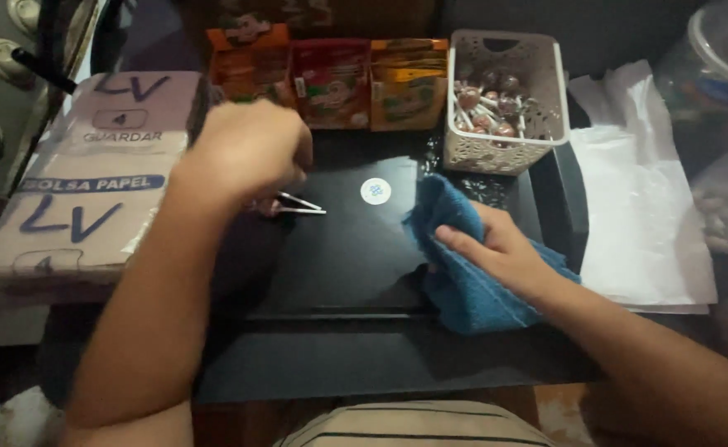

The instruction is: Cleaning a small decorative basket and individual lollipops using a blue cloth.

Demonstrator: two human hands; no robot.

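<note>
Cloth [463, 285], blue and soft, bunches under the flat, spread right hand [496, 248]; grab a loose fold. Left hand [248, 149] pinches thin white sticks [302, 204].

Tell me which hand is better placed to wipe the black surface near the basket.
Right. The right hand already presses the blue cloth on the black surface, just below the white basket. The left hand is farther left, holding what look like thin sticks.
</note>
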